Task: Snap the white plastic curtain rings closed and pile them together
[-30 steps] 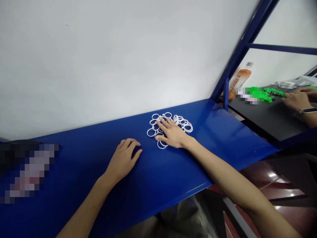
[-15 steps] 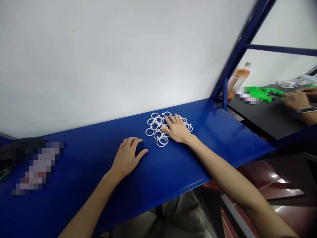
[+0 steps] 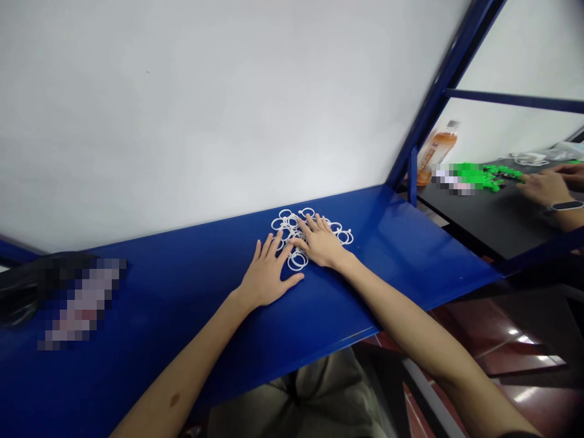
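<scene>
Several thin white rings (image 3: 297, 262), each with a small knob, lie in a loose pile on the blue table (image 3: 182, 280). My right hand (image 3: 320, 242) rests palm down over the middle of the pile with its fingers spread, hiding some rings. At the pile's near left edge, my left hand (image 3: 267, 274) is spread with its palm down, and its fingertips overlap the outer rings. The two hands are close together, the left index finger near the right thumb. Neither hand grips a ring.
A white wall (image 3: 228, 109) rises behind the table. A black bag (image 3: 50, 274) lies at the far left beside a blurred-out patch. Past the blue frame post (image 3: 422, 115), another person's hand (image 3: 545, 185) works near green pieces (image 3: 493, 173) and an orange drink bottle (image 3: 437, 152).
My left hand has moved right and forward to the pile's edge, its fingers now spread wider. My right hand has stayed on the rings, shifting slightly left.
</scene>
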Available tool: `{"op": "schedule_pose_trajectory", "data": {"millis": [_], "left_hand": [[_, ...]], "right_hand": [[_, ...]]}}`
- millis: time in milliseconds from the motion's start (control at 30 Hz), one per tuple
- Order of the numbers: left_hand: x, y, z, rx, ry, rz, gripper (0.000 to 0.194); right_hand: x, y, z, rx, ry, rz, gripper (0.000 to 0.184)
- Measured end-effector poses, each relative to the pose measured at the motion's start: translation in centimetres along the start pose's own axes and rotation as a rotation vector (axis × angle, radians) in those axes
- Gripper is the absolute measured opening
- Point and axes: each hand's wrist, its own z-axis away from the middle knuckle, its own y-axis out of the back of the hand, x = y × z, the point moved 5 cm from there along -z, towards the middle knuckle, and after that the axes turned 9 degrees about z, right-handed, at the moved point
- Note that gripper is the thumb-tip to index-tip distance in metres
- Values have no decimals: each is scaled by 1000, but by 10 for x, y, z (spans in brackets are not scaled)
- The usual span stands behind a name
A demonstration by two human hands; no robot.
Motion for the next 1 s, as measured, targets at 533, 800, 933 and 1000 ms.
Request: {"op": "schedule_pose_trajectory", "data": {"millis": [533, 800, 933, 1000], "left_hand": [[-8, -1, -2, 82, -13, 84, 45], [-5, 11, -3, 162, 3, 146, 33], [-3, 17, -2, 208, 5, 179, 28], [-2, 20, -2, 240, -7, 175, 21]], "right_hand": [[7, 11, -7, 75, 94, 82, 71], [10, 18, -7, 108, 36, 99, 65], [14, 24, -6, 177, -23, 125, 70], [16, 27, -6, 203, -49, 120, 72]]}}
